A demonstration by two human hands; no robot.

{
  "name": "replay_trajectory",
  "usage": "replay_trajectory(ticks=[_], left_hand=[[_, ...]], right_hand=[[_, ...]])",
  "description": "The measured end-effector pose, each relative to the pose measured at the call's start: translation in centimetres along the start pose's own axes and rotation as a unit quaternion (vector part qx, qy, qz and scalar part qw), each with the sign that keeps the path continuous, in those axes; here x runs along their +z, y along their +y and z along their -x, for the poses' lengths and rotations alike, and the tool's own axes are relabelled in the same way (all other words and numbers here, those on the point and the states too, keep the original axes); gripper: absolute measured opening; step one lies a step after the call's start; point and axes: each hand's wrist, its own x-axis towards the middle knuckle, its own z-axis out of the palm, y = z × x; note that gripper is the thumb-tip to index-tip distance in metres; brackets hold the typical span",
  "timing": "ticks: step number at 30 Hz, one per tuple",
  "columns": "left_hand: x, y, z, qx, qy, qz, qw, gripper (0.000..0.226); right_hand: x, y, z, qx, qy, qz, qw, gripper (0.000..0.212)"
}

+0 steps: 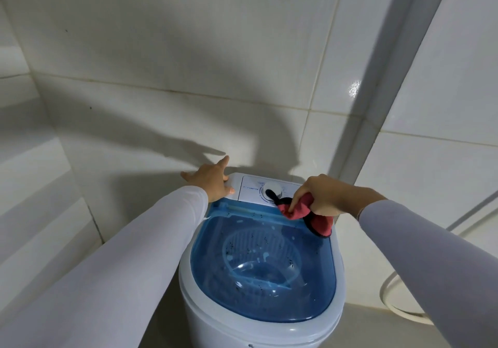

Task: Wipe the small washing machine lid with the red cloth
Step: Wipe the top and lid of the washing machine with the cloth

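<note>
From my feed I can make out only one bit of lettering: a small blue brand mark [251,188] on the white control panel [250,195] at the frame's center, left of the dial [272,189], too blurred to read.

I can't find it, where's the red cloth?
In the head view, the red cloth is bunched in the right hand, at the blue lid's far right corner, beside the dial.

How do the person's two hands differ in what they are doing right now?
The left hand lies flat with straight fingers on the washing machine's white back corner, holding nothing. The right hand has curled fingers gripping the red cloth at the blue lid's far right edge. Both arms wear white sleeves.
</note>
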Motion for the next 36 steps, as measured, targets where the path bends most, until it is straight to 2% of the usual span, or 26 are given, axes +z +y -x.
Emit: replay_trajectory(ticks=[2,4,8,14,27,31,36], left_hand=[[0.0,0.0,0.0,-0.002,-0.002,-0.006,1.0,0.087],[0.0,-0.1,-0.2,-0.001,-0.003,-0.007,1.0,0.086],[0.1,-0.1,-0.4,0.0,-0.005,-0.005,1.0,0.087],[0.1,-0.1,-0.4,-0.003,-0.005,-0.008,1.0,0.087],[0.5,0.2,0.6,-0.016,0.002,0.02,1.0,0.08],[0.6,-0.4,1.6,-0.019,-0.019,0.054,0.998,0.073],[-0.1,-3.3,4.0,-0.035,-0.009,0.09,0.995,0.075]], right_hand=[[-1.3,0.2,0.0,0.01,0.027,-0.042,0.999,0.051],[-2.1,0.5,-0.4,0.018,0.092,-0.093,0.991,0.055],[-1.4,-0.2,-2.1,0.015,0.15,-0.107,0.983,0.064],[1.3,-2.5,-3.5,-0.008,0.111,-0.073,0.991,0.071],[0.8,-1.5,-1.5,-0.055,0.049,0.079,0.994,0.056],[-0.4,-0.9,0.0,-0.01,0.037,0.045,0.998,0.062],[-2.1,-0.9,1.1,0.012,0.071,0.003,0.997,0.062]])
